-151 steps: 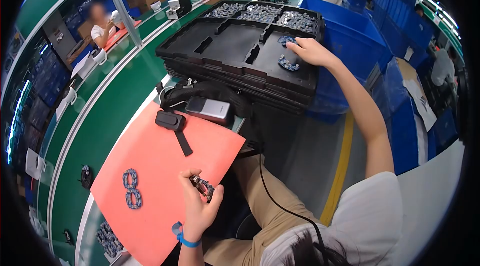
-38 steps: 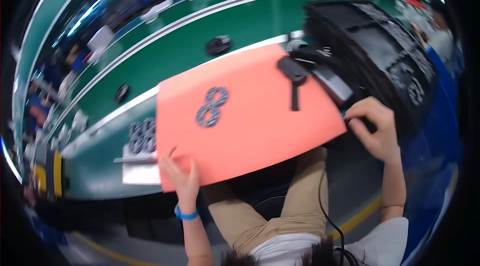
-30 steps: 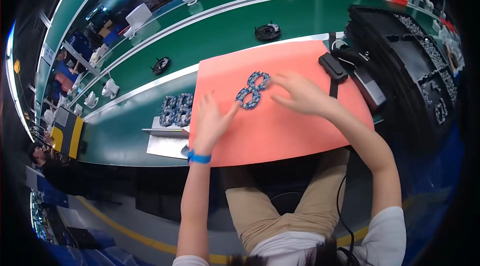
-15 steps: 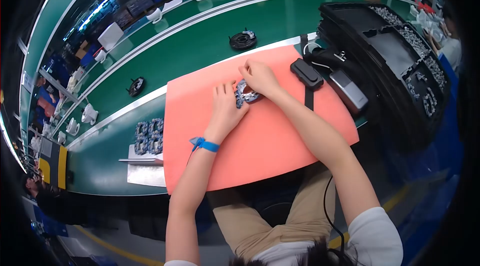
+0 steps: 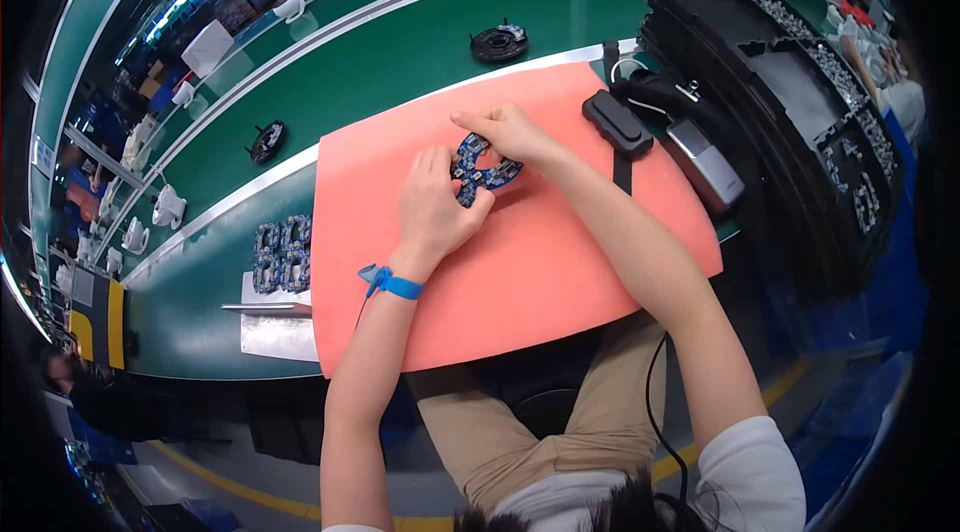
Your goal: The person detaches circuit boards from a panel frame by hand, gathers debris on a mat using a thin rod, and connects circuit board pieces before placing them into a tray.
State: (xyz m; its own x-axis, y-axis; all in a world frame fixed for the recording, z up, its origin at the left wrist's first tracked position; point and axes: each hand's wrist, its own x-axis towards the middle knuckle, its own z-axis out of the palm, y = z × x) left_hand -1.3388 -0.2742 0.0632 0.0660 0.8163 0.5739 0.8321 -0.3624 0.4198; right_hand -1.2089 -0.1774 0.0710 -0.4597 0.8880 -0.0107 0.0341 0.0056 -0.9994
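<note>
A ring-shaped blue circuit board (image 5: pixel 506 173) with small components is held just above the orange mat (image 5: pixel 540 272), its component side facing up toward me. My left hand (image 5: pixel 436 204) grips its left and lower edge, with the thumb below and the fingers curled at the side. My right hand (image 5: pixel 512 135) is closed at the board's upper right edge, and part of the board is hidden under it. A blue strap (image 5: pixel 400 287) circles my left wrist.
Several similar boards (image 5: pixel 282 254) stand left of the mat behind a metal bracket (image 5: pixel 278 332). Round black parts (image 5: pixel 500 44) sit on the green surface beyond. At right are a black case (image 5: pixel 617 122), a grey power bank (image 5: pixel 705 164) and stacked black trays (image 5: pixel 700 24) of small parts.
The board has turned so that its face and central opening show more fully. My left hand has shifted slightly with it. The whole view has moved a little, and a red object at upper right is blurred.
</note>
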